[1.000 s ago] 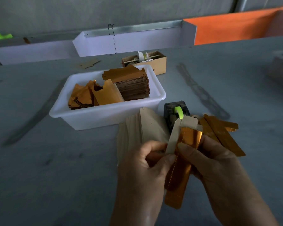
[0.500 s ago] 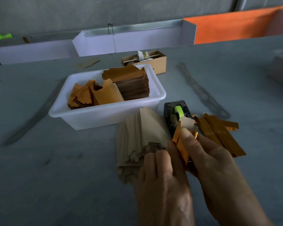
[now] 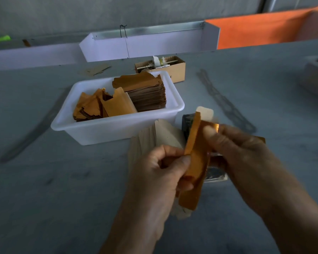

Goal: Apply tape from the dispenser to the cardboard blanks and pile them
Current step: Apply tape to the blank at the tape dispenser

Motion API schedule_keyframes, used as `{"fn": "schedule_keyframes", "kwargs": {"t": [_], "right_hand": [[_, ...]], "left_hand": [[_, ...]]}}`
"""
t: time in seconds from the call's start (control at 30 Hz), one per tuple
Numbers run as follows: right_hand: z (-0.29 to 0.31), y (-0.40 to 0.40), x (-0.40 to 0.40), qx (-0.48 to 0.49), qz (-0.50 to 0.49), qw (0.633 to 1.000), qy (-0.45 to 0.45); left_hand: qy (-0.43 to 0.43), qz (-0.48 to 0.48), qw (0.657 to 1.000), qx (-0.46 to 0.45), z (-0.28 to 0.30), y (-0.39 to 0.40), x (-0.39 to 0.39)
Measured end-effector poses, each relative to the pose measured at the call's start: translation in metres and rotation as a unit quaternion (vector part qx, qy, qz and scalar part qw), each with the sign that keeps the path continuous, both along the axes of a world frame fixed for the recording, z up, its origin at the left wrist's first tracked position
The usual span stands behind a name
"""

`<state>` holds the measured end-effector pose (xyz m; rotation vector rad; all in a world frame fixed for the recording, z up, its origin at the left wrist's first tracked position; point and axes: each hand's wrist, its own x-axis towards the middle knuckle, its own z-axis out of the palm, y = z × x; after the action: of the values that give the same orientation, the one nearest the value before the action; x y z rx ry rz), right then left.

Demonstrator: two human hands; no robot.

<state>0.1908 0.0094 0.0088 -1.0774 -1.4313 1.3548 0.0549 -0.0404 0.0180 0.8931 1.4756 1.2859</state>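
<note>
Both hands hold one long orange-gold cardboard blank [image 3: 195, 162], folded lengthwise, upright above the table. My left hand [image 3: 160, 171] pinches its lower left edge between thumb and fingers. My right hand [image 3: 233, 153] grips its upper right side, thumb on the shiny face. A pale tab sticks out at the blank's top. The dark tape dispenser [image 3: 187, 123] sits just behind the blank, mostly hidden. A fanned pile of pale blanks [image 3: 163, 132] lies under my hands. More orange blanks lie under my right hand, mostly covered.
A white plastic tub [image 3: 92, 129] left of the dispenser holds a neat stack of brown blanks [image 3: 147, 96] and loose orange ones [image 3: 103, 105]. A small cardboard box [image 3: 176, 70] stands behind it. White trays [image 3: 145, 46] line the far edge.
The blank has been raised and turned upright from near the dispenser. My left hand went from lying over the pale pile to pinching the blank's lower edge.
</note>
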Motion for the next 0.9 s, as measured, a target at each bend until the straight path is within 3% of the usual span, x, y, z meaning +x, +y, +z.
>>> {"fn": "schedule_keyframes", "kwargs": {"t": [0.13, 0.37, 0.67, 0.9], "right_hand": [[-0.002, 0.018, 0.026, 0.033, -0.166, 0.979, -0.113], [-0.023, 0.012, 0.027, -0.035, -0.097, 0.976, -0.189], [-0.030, 0.018, 0.020, -0.042, -0.098, 0.973, -0.206], [-0.034, 0.014, 0.010, -0.018, -0.151, 0.979, -0.133]], "left_hand": [[0.005, 0.045, 0.999, 0.008, -0.003, 0.003, -0.010], [-0.003, 0.052, 0.999, 0.000, -0.010, 0.003, -0.006], [0.018, 0.052, 0.998, -0.007, -0.015, 0.006, 0.000], [0.026, 0.047, 0.998, -0.013, -0.015, 0.006, 0.000]]}}
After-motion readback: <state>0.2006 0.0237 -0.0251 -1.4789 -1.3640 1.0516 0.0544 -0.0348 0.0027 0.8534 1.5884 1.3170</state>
